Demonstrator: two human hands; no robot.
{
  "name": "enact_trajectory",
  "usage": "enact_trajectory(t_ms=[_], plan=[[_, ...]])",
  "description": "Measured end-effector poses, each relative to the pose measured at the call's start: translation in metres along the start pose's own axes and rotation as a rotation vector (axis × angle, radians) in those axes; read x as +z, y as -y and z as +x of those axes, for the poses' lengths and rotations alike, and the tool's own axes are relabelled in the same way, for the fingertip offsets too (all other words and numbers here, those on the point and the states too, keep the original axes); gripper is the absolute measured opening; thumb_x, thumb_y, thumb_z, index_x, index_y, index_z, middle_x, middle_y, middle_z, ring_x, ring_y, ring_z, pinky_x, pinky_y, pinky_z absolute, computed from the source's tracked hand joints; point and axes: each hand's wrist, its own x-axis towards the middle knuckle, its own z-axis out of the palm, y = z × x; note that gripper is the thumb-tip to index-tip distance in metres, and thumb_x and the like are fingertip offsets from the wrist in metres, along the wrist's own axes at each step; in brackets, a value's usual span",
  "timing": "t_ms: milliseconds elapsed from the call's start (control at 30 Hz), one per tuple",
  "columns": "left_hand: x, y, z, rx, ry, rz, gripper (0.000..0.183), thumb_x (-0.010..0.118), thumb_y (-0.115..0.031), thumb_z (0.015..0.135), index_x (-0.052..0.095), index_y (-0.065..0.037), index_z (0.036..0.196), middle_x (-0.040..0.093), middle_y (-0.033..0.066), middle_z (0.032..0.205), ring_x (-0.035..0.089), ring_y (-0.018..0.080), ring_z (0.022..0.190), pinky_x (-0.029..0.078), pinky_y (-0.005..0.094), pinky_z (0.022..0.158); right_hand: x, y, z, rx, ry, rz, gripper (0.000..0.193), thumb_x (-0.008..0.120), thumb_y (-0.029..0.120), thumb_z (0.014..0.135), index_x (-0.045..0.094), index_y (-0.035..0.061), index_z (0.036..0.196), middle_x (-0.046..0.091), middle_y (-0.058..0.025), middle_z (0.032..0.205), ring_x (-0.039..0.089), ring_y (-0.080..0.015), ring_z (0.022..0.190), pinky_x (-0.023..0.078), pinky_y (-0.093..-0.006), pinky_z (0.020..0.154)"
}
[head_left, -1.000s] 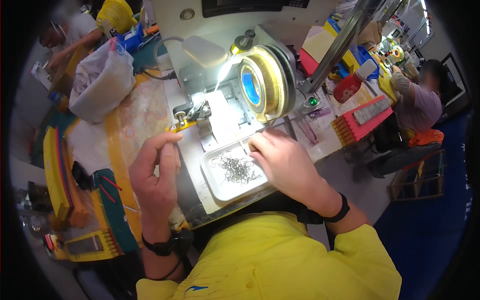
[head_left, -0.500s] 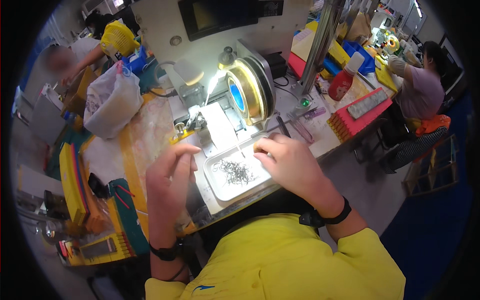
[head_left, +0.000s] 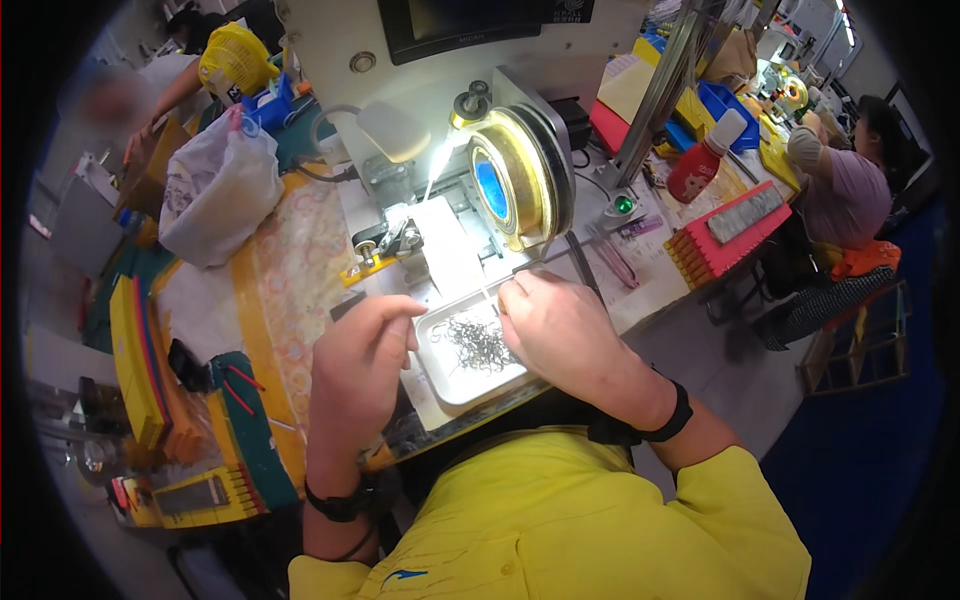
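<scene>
Along the worktop's (head_left: pixel 290 290) nine o'clock edge, flat yellow and green trays (head_left: pixel 140 360) are lying stacked beside a crumpled white plastic bag (head_left: pixel 215 190). At centre, the left hand (head_left: pixel 355 365) is hovering by the shallow white tray (head_left: pixel 455 385), fingers curled together; whether they are pinching anything is hidden. Inside the tray, a tangle of thin dark wire pieces (head_left: pixel 480 342) is lying, directions too mixed to read. The right hand (head_left: pixel 560 330) is resting at the tray's three o'clock rim, fingertips pressed together, pointing toward ten o'clock, below the round brass-rimmed lens (head_left: pixel 515 180).
</scene>
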Motion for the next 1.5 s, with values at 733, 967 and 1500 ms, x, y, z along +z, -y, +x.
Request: enact_trajectory(t_ms=[733,967,1500], plan=[[0.02,-0.032,0.001,0.318,-0.299,0.129,0.003,0.069,-0.003,0.106,0.066,-0.002,0.106,0.063,0.0072,0.094,0.06,0.0159,0.083,0.049,0.0321,0.077,-0.036,0.057,0.031,0.229,0.04,1.54,0.026,0.072,0.024,0.112,0.074,-0.0004,0.122,0.066,0.0035,0.091,0.055,-0.0018,0.081,0.046,-0.0211,0.067],[0.001,-0.022,0.059,0.543,-0.388,0.616,0.018,0.068,-0.005,0.101,0.064,0.0,0.118,0.066,0.0155,0.113,0.06,0.037,0.114,0.047,0.045,0.104,0.012,0.067,0.068,0.334,-0.37,1.38,0.023,0.062,0.017,0.115,0.064,-0.0035,0.124,0.066,-0.0068,0.097,0.06,-0.0133,0.085,0.052,-0.0339,0.079],[-0.006,0.012,0.052,0.121,-0.422,-0.033,0.014,0.064,-0.009,0.11,0.068,-0.002,0.121,0.071,0.0063,0.109,0.068,0.0169,0.105,0.055,0.0361,0.093,0.023,0.063,0.08,0.173,-0.57,1.028,0.016,0.058,0.014,0.111,0.06,-0.0023,0.113,0.067,-0.0164,0.09,0.067,-0.0287,0.081,0.054,-0.0404,0.078]])
